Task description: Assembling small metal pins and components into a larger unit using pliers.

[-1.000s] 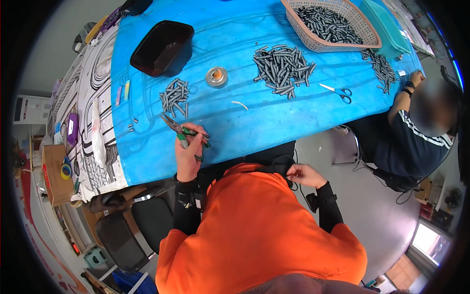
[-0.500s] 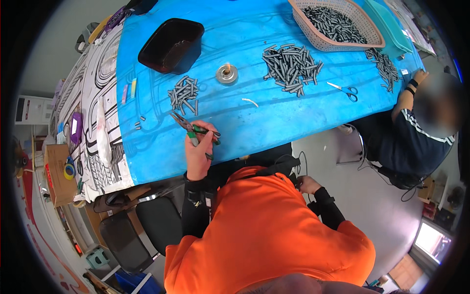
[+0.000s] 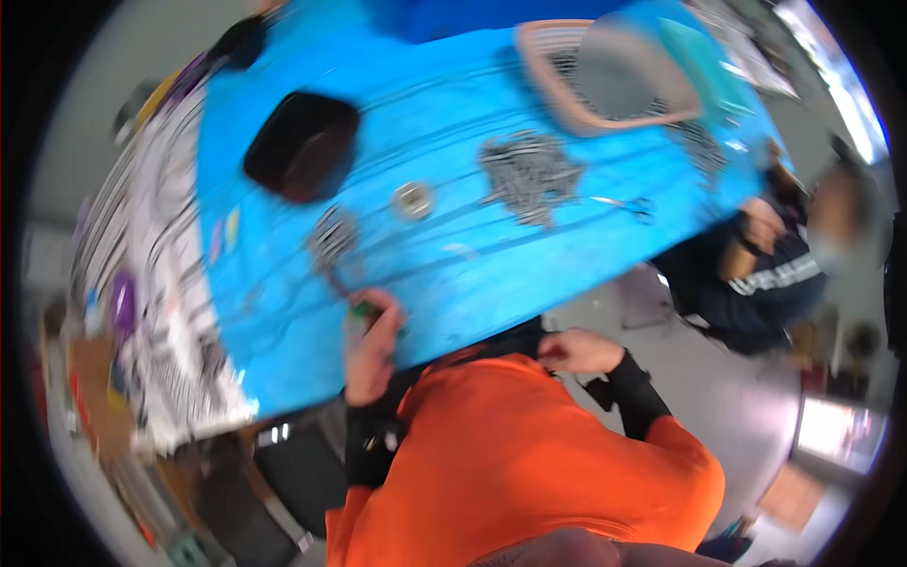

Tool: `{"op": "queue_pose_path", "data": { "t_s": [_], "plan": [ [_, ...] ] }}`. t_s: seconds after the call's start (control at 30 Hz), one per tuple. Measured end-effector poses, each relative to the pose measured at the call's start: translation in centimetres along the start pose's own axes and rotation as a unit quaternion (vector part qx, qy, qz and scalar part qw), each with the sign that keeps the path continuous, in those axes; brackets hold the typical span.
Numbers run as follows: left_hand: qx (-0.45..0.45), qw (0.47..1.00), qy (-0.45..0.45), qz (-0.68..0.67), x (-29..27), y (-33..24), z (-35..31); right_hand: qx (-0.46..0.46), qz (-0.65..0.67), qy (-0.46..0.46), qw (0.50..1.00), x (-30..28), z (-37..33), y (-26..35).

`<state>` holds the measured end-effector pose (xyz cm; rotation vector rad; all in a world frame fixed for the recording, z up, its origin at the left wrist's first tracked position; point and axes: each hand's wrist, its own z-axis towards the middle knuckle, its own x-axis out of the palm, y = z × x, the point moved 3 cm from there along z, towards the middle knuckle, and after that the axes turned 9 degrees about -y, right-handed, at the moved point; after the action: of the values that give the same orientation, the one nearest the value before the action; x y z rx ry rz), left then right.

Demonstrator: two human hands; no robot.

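Big blue worktop (image 3: 510, 283). On it: pink basket (image 3: 590, 125) back right, black tub (image 3: 331, 165) back left, big heap of grey bits (image 3: 529, 178) in middle. Left hand (image 3: 373, 350) at near edge, fingers wrapped round green-handled pliers (image 3: 360, 310). Right hand (image 3: 586, 352) past edge, fingers bent; cannot tell if holding anything. Small grey heap (image 3: 333, 238) just beyond pliers. Scissors (image 3: 642, 209) right of big heap. Round tin (image 3: 413, 200) between heaps.
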<state>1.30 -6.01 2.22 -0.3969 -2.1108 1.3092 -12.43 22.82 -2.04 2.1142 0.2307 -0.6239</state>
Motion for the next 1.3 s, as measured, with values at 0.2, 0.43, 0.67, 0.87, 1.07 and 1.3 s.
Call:
{"op": "queue_pose_path", "data": {
  "t_s": [0.2,0.43,0.67,0.87,1.07,1.3],
  "plan": [
    [0.063,0.995,0.023,0.071,1.2,-2.6,-0.7,-0.252,0.239,-0.127,0.929,-1.7,6.8,11.4],
    [0.062,0.993,0.056,0.085,0.7,-1.9,1.1,-0.251,0.260,-0.223,0.905,-0.5,11.5,14.4],
    [0.068,0.989,0.030,0.126,-0.1,-1.0,3.2,-0.244,0.327,-0.192,0.892,0.2,13.6,14.3],
    [0.076,0.987,0.032,0.138,0.0,-0.9,3.3,-0.248,0.343,-0.234,0.875,0.2,14.1,14.1],
    [0.092,0.989,0.006,0.113,0.5,-1.0,3.0,-0.216,0.338,-0.194,0.895,0.5,14.8,13.5],
    [0.085,0.989,0.022,0.122,0.6,-1.0,3.1,-0.243,0.408,-0.203,0.857,0.2,14.3,13.6]
  ]
}}
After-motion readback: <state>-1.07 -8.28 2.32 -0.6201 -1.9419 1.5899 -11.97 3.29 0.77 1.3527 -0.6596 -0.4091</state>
